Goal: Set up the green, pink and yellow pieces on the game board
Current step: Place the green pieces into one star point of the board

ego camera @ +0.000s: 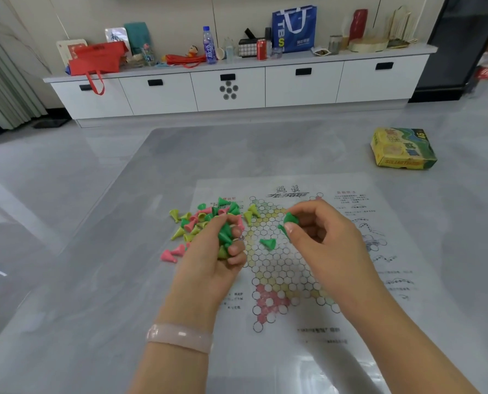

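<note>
Pieces (pixel 206 220) in green, pink and yellow lay in a loose heap on the table (pixel 95 251), straddling the far left edge of the board (pixel 288 268), with a few pink ones strayed toward the near left. The board, a printed paper sheet with a star of circles, lay flat toward the right side of the table, its right edge close to the table's right edge and its near edge running out of view. The left hand (pixel 220 257), a pale bangle (pixel 180 336) on its wrist, hovered over the board's left margin with fingers curled round a clutch of green and yellow pieces. The right hand (pixel 314 234) hung above the middle of the star, thumb and fingers pinching a green piece (pixel 289 218). One green cone (pixel 268 243) lay tipped on its side on the circles between the two hands. Bare tabletop stretched wide to the left and beyond the board's far edge. A box (pixel 402 147) sat well apart at the far right corner. A cabinet (pixel 237 86) stood along the wall behind.
</note>
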`<control>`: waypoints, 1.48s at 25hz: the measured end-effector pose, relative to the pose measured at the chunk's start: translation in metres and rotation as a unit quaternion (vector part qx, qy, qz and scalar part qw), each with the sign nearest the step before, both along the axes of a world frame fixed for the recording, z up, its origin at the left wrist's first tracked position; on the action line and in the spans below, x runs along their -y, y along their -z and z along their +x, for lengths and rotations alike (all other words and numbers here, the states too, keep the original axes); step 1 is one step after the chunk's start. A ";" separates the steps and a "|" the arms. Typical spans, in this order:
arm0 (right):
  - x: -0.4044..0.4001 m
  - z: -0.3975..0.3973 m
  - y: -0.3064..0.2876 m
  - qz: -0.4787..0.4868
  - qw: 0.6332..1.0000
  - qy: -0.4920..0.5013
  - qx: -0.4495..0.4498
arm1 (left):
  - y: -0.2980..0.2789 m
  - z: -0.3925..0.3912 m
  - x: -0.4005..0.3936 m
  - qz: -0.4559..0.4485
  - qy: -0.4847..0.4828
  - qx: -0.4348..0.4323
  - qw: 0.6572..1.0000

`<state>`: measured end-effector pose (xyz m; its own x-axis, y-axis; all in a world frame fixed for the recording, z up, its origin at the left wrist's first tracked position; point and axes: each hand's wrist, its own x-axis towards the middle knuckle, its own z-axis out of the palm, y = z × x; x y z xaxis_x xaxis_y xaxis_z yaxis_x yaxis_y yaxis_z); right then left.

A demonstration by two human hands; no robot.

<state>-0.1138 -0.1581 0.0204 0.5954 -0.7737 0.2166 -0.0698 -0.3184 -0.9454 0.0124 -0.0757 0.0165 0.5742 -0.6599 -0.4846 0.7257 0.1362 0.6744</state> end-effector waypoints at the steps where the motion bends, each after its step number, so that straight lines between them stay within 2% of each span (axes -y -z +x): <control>1: 0.001 -0.002 0.000 0.000 1.000 0.001 0.006 | -0.001 -0.008 0.002 0.005 0.031 0.021 0.999; 3: 0.002 -0.005 0.000 0.002 1.000 0.008 0.020 | -0.001 -0.023 0.004 0.005 0.082 0.005 0.997; 7: -0.009 -0.012 -0.002 -0.003 1.000 -0.025 0.015 | 0.005 -0.043 -0.002 -0.055 0.155 -0.164 0.973; 10: -0.020 -0.018 -0.005 -0.036 0.998 -0.055 -0.025 | 0.005 -0.051 -0.006 -0.083 0.164 -0.188 0.965; 12: -0.019 -0.029 -0.009 -0.009 0.999 -0.047 -0.005 | 0.002 -0.058 -0.005 -0.091 0.158 -0.186 0.966; 15: -0.007 -0.068 -0.011 0.005 0.999 0.034 0.024 | -0.003 -0.062 -0.005 -0.083 0.134 -0.152 0.976; 18: 0.004 -0.111 0.004 0.035 0.994 0.098 -0.025 | -0.005 -0.059 -0.004 -0.061 0.094 -0.105 0.988; 20: 0.010 -0.123 0.021 0.035 0.993 0.074 -0.089 | -0.005 -0.055 -0.004 -0.049 0.055 -0.081 0.994; 23: 0.012 -0.123 0.036 -0.033 0.986 0.040 -0.157 | -0.002 -0.050 -0.006 -0.024 0.035 -0.052 0.998; 31: 0.018 -0.128 0.049 -0.173 0.961 -0.031 -0.216 | 0.005 -0.043 -0.014 -0.001 0.045 -0.063 0.997; 37: 0.015 -0.126 0.053 -0.195 0.954 -0.043 -0.222 | 0.013 -0.049 -0.011 0.038 0.063 -0.046 0.996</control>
